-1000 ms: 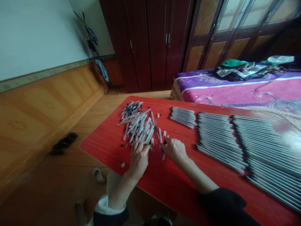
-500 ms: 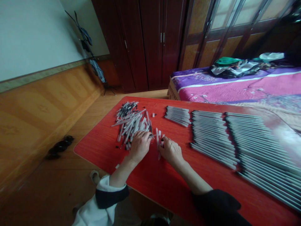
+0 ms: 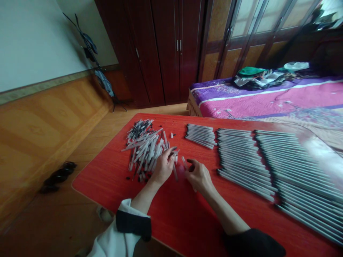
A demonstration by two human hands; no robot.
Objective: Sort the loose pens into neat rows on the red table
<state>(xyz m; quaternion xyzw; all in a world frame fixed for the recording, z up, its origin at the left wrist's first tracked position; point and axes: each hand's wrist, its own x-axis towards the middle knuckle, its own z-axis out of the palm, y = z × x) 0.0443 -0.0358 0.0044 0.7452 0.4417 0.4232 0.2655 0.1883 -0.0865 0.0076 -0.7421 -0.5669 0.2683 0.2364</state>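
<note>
My left hand (image 3: 164, 165) is closed, fingertips pinched on a small translucent piece (image 3: 176, 152) too blurred to name exactly. It is just right of a loose heap of clear pen barrels (image 3: 147, 148). My right hand (image 3: 199, 175) is closed around a clear pen barrel (image 3: 184, 161), whose upper end shows beyond the fingers. Between the hands another translucent barrel (image 3: 175, 172) lies on the red table (image 3: 187, 214). Beyond the heap is a pile of thin refills with dark parts (image 3: 140, 128).
To the right, pens with black ends lie in a short row (image 3: 200, 135), a longer row (image 3: 243, 160) and a large row (image 3: 300, 171). A small white piece (image 3: 172, 135) sits near the heap. Past the table stands a bed (image 3: 241, 103) with clothes; dark shoes (image 3: 60, 175) are on the floor.
The view has shifted slightly. My right hand has moved a little away from the left and now has a pen barrel in its fingers. My left hand has turned with its fingertips raised.
</note>
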